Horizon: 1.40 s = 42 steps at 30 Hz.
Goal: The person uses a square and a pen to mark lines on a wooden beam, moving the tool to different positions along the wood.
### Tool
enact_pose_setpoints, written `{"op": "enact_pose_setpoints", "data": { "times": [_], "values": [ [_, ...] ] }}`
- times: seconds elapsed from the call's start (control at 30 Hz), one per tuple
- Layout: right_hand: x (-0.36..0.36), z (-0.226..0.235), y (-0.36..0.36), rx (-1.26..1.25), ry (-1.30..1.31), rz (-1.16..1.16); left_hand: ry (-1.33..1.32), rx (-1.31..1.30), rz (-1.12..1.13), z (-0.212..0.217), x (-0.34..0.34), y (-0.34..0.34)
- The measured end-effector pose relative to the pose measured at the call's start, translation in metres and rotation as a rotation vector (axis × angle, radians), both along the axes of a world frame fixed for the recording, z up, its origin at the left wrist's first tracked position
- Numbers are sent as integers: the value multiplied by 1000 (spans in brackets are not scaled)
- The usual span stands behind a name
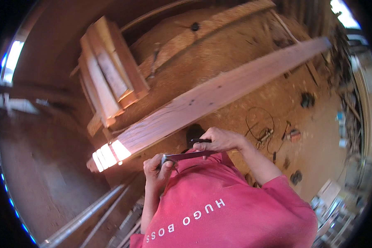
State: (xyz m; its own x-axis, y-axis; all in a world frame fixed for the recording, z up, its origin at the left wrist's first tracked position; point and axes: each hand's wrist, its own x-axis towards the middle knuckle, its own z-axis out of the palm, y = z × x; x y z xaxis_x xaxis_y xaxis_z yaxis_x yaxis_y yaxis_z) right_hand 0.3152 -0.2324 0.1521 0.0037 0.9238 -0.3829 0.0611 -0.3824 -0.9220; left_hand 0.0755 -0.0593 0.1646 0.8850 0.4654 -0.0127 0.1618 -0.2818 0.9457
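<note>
In front of my red shirt, both hands are raised close together. My left hand is closed round one end of a flat metal strip, which has a pale end piece and picks up the shirt's red. Its other end reaches the fingers of my right hand, closed on a slim black object whose kind I cannot make out. Just beyond my hands a long, wide wooden plank runs diagonally, raised above the ground, with bright sunlight on its near left end.
Several sawn boards lie stacked at the upper left. Behind the plank stretches a long beam. Sawdust covers the ground, where a cable and an orange-and-grey tool lie at right. Metal bars sit at lower left.
</note>
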Motion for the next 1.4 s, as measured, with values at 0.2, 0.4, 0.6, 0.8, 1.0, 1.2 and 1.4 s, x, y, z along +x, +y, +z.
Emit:
{"op": "enact_pose_setpoints", "data": {
  "times": [0.2, 0.4, 0.6, 0.8, 1.0, 1.2, 1.4],
  "values": [
    [-31, -15, -118, -238, 159, -121, 195, -148, 0, -59, 7, -79],
    [-9, -24, -241, -195, 66, -709, 115, -116, -14, -49, 69, -119],
    [51, -46, -332, 109, -139, -1324, 68, -43, -43, -71, 131, -114],
    [152, -45, -398, 91, -179, -1707, 121, -14, 94, -77, 232, -172],
    [242, -67, -449, -18, -537, -1652, 65, 433, 4, -68, 327, -178],
    [312, -40, -434, -59, -899, -1241, 240, 650, 78, -99, 396, -153],
    [359, -3, -368, -147, -939, -1021, 438, 893, 197, -130, 421, -159]
  ]
}}
